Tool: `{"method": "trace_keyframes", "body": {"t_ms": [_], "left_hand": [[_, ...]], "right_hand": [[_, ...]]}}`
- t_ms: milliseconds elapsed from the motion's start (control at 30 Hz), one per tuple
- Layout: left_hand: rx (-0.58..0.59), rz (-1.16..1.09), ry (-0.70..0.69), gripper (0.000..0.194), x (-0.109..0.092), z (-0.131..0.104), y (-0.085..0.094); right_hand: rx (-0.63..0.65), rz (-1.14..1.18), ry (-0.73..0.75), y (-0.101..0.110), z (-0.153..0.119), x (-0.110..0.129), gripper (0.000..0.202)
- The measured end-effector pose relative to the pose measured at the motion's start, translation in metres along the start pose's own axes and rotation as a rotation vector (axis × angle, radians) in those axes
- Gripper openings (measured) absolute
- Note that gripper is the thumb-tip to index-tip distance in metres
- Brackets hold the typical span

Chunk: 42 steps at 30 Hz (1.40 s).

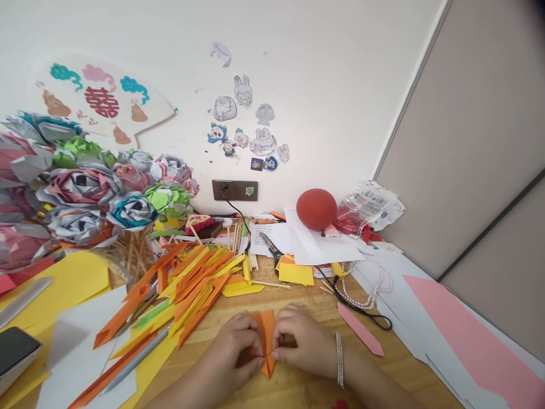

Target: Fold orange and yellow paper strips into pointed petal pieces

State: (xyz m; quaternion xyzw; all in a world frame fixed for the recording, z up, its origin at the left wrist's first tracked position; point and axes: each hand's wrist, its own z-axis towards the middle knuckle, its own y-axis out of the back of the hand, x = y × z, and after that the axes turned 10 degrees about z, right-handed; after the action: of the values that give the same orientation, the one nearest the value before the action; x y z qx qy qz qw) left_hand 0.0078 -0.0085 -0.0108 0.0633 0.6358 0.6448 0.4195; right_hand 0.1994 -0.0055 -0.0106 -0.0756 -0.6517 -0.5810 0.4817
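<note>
A folded strip of orange paper [267, 329] lies upright between my two hands, its pointed end toward me. My left hand [238, 345] pinches its left edge near the point, thumb and forefinger together. From the other side, my right hand [302, 341] pinches the right edge at about the same height, with a beaded bracelet on that wrist. The fingers hide part of the strip's sides. Left of my hands is a pile of folded orange and yellow paper strips [200, 278]. To the right lies a pink paper strip [360, 329] with a pointed end.
Paper flowers [85, 187] crowd the left. Scissors [271, 245] rest near yellow paper pieces [297, 274] at the back. A red balloon [316, 209] sits on white paper. A black cable [353, 307] and bead string [374, 295] lie at right; a phone [16, 352] is far left.
</note>
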Motion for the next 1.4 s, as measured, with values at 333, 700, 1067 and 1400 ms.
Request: {"method": "trace_keyframes", "body": {"t_ms": [333, 700, 1067, 1400], "left_hand": [[-0.048, 0.167, 0.082, 0.016, -0.006, 0.002, -0.010], [-0.058, 0.192, 0.105, 0.014, -0.009, 0.000, -0.011], [-0.086, 0.157, 0.140, 0.014, -0.009, 0.002, -0.012], [-0.025, 0.186, 0.153, 0.013, -0.008, 0.001, -0.008]], "right_hand": [[-0.118, -0.093, -0.098, -0.013, -0.004, 0.011, 0.012], [-0.121, -0.121, -0.219, -0.018, -0.006, 0.017, 0.009], [-0.095, -0.138, -0.155, -0.018, -0.010, 0.014, 0.032], [-0.198, -0.084, -0.262, -0.002, -0.004, 0.002, 0.013]]}}
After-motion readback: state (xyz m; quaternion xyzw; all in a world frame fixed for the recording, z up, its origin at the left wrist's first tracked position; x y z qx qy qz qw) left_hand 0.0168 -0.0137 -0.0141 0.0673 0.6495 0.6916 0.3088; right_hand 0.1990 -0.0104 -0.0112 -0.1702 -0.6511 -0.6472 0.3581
